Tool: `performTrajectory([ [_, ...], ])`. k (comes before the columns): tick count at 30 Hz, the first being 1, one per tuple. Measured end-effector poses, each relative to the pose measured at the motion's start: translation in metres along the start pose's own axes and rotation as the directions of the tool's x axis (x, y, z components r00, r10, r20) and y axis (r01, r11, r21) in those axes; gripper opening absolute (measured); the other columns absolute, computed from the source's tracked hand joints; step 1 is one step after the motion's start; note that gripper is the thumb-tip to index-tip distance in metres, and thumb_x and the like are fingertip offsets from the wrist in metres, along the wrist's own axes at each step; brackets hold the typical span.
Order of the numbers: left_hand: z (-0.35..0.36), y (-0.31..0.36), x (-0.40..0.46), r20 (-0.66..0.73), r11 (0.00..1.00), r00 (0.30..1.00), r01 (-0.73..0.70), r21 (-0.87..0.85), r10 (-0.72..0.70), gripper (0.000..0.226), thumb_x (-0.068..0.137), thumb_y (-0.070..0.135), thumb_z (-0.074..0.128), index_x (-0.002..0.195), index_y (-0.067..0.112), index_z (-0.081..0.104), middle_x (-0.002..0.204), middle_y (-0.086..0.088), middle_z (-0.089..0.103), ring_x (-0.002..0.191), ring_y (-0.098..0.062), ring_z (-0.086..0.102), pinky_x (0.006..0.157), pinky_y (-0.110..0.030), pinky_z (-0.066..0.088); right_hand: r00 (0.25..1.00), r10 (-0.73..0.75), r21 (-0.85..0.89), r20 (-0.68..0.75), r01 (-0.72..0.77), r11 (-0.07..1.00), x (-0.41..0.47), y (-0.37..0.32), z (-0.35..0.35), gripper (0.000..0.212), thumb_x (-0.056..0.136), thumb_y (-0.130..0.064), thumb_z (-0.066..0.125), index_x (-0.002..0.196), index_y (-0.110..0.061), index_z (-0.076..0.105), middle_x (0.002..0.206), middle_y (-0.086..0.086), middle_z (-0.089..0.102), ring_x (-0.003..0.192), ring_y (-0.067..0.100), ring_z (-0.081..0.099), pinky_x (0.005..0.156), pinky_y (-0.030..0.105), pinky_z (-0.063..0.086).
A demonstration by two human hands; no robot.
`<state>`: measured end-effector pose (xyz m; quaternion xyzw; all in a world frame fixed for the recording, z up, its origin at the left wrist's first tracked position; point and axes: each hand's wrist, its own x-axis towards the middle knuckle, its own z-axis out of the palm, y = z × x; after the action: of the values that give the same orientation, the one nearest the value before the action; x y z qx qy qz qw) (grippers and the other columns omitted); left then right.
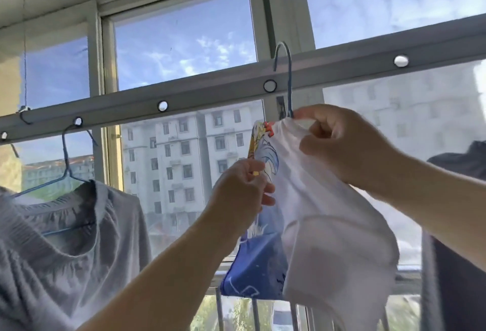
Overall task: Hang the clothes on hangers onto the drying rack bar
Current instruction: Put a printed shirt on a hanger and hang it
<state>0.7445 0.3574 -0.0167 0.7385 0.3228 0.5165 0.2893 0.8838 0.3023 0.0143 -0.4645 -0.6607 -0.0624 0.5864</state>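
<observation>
A drying rack bar (210, 88) crosses the frame before the window (184, 38); a hung shirt (65, 246) lower left, a hanger hook (285, 67) over the bar at center.

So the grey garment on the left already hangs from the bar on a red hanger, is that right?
Not quite. The head view shows the grey garment hanging from the bar on a blue hanger, not a red one.

Bright daylight pours at you through the window (184, 41), so everything in front is backlit. Your forearms sit in soft shade. The white garment (328, 212) glows, light passing through it. Upper-right pane is hazy, washed out. Whole frame slightly soft, compression smear. The rack bar (210, 88) tilts and bows from wide-angle distortion.
</observation>
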Motion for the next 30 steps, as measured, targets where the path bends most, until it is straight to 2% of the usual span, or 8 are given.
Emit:
performTrajectory([
  [3, 0.004, -0.013, 0.008, -0.118, 0.987, 0.985, -0.110, 0.115, 0.124, 0.025, 0.091, 0.013, 0.045, 0.112, 0.023, 0.054, 0.091, -0.004, 0.062, 0.077, -0.015, 0.059, 0.081, -0.038, 0.054, 0.998, 0.010, 0.037, 0.062, -0.012, 0.999, -0.012, 0.014, -0.016, 0.035, 0.082, -0.008, 0.055, 0.107, -0.032, 0.058, 0.059, -0.009, 0.050, 0.048, 0.005, 0.044, 0.043, 0.016, 0.036],
  [6, 0.010, -0.030, 0.005, -0.132, 0.955, 0.965, -0.195, 0.225, 0.228, 0.033, 0.091, 0.011, 0.046, 0.122, 0.025, 0.049, 0.101, -0.004, 0.048, 0.083, -0.009, 0.050, 0.082, -0.032, 0.050, 0.977, 0.081, -0.064, 0.198, -0.069, 0.996, -0.034, 0.041, -0.030, 0.032, 0.089, -0.011, 0.056, 0.103, -0.039, 0.060, 0.067, -0.007, 0.057, 0.045, 0.000, 0.044, 0.042, 0.012, 0.034],
  [11, 0.031, -0.066, -0.019, 0.204, 0.899, 0.958, -0.266, 0.348, 0.204, 0.048, 0.089, 0.012, 0.053, 0.133, 0.027, 0.041, 0.127, 0.000, 0.042, 0.119, -0.011, 0.038, 0.101, -0.026, 0.033, 0.889, 0.208, -0.228, 0.407, -0.122, 0.966, -0.076, 0.084, -0.033, 0.038, 0.091, -0.016, 0.055, 0.102, -0.052, 0.054, 0.086, 0.001, 0.062, 0.068, 0.016, 0.051, 0.063, 0.028, 0.043],
  [14, 0.052, -0.091, -0.045, 0.429, 0.951, 0.902, -0.177, 0.253, 0.054, 0.034, 0.091, 0.021, 0.054, 0.124, 0.020, 0.052, 0.116, 0.002, 0.058, 0.099, -0.004, 0.049, 0.083, -0.018, 0.038, 0.837, 0.246, -0.270, 0.489, -0.123, 0.955, -0.104, 0.100, -0.028, 0.039, 0.090, -0.015, 0.056, 0.102, -0.052, 0.052, 0.085, -0.003, 0.063, 0.069, 0.009, 0.053, 0.064, 0.017, 0.044],
  [17, 0.073, -0.114, -0.071, 0.518, 0.989, 0.853, -0.022, 0.147, -0.058, 0.019, 0.093, 0.026, 0.048, 0.094, 0.013, 0.062, 0.067, 0.005, 0.054, 0.053, -0.005, 0.044, 0.052, -0.017, 0.037, 0.801, 0.262, -0.233, 0.538, -0.158, 0.960, -0.130, 0.121, -0.024, 0.039, 0.089, -0.014, 0.058, 0.100, -0.051, 0.052, 0.084, -0.007, 0.062, 0.065, 0.001, 0.050, 0.067, 0.011, 0.042],
  [19, 0.086, -0.132, -0.084, 0.522, 0.992, 0.846, 0.061, 0.106, -0.108, 0.020, 0.092, 0.026, 0.049, 0.088, 0.015, 0.064, 0.064, -0.002, 0.049, 0.054, -0.013, 0.041, 0.054, -0.024, 0.036, 0.775, 0.275, -0.179, 0.569, -0.209, 0.961, -0.149, 0.137, -0.024, 0.038, 0.088, -0.012, 0.058, 0.102, -0.048, 0.053, 0.083, -0.006, 0.059, 0.065, 0.000, 0.047, 0.068, 0.010, 0.041],
  [24, 0.117, -0.169, -0.118, 0.470, 0.972, 0.851, 0.215, 0.091, -0.232, 0.012, 0.089, 0.021, 0.057, 0.086, 0.015, 0.068, 0.075, -0.011, 0.062, 0.067, -0.023, 0.052, 0.067, -0.039, 0.045, 0.669, 0.335, -0.098, 0.663, -0.366, 0.925, -0.195, 0.183, -0.016, 0.038, 0.087, -0.005, 0.059, 0.101, -0.040, 0.058, 0.081, -0.001, 0.057, 0.066, 0.003, 0.048, 0.064, 0.011, 0.042],
  [30, 0.152, -0.192, -0.152, 0.458, 0.944, 0.826, 0.264, 0.199, -0.328, 0.014, 0.091, 0.021, 0.053, 0.087, 0.014, 0.064, 0.066, 0.004, 0.056, 0.058, -0.011, 0.048, 0.054, -0.013, 0.039, 0.586, 0.404, -0.122, 0.702, -0.460, 0.880, -0.222, 0.212, -0.001, 0.011, 0.088, -0.026, 0.058, 0.089, -0.032, 0.068, 0.084, 0.000, 0.069, 0.071, 0.007, 0.057, 0.062, 0.013, 0.044],
])
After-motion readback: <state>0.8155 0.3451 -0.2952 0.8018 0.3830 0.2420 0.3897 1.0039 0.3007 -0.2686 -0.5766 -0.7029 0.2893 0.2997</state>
